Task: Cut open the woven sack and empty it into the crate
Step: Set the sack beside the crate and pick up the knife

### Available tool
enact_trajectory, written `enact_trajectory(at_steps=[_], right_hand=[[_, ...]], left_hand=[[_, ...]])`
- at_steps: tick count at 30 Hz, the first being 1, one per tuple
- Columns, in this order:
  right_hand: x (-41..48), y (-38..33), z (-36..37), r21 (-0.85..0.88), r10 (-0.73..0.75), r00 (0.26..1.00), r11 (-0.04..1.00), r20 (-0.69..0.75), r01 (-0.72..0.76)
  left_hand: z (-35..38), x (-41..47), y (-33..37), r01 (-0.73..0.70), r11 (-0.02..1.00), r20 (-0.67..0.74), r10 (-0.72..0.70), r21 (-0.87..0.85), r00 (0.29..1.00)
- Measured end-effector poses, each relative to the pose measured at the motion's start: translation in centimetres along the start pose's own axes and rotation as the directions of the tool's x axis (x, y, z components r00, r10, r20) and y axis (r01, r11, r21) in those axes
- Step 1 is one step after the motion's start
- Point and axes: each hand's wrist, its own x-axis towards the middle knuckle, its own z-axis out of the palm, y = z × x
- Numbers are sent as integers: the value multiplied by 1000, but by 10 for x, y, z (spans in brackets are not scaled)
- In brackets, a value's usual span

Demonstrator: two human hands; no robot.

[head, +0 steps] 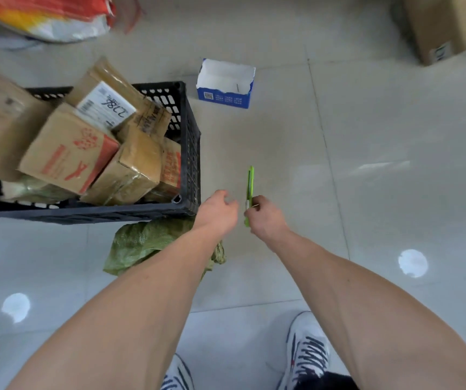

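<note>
A black plastic crate [191,153] stands on the tiled floor at the left, heaped with several taped cardboard parcels [71,156]. A crumpled green woven sack [141,243] lies flat on the floor at the crate's near side, partly under my left forearm. My right hand [267,218] grips a green utility knife [250,187] that points away from me. My left hand [217,211] hovers just left of the knife with its fingers loosely curled and nothing in them.
A small open blue and white carton [224,84] sits on the floor beyond the crate. A red, yellow and white sack [49,15] lies at the top left. A large cardboard box [448,23] is at the top right. My shoes [308,353] show at the bottom.
</note>
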Motion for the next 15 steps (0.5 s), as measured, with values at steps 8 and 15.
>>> enact_trajectory(at_steps=[8, 15], right_hand=[[-142, -94, -105, 156, -4, 999, 988, 41, -3], [-261, -194, -207, 149, -86, 995, 986, 41, 79]], left_hand=[[-96, -146, 103, -9, 1000, -22, 9, -22, 1000], [-190, -270, 194, -37, 999, -86, 35, -25, 996]])
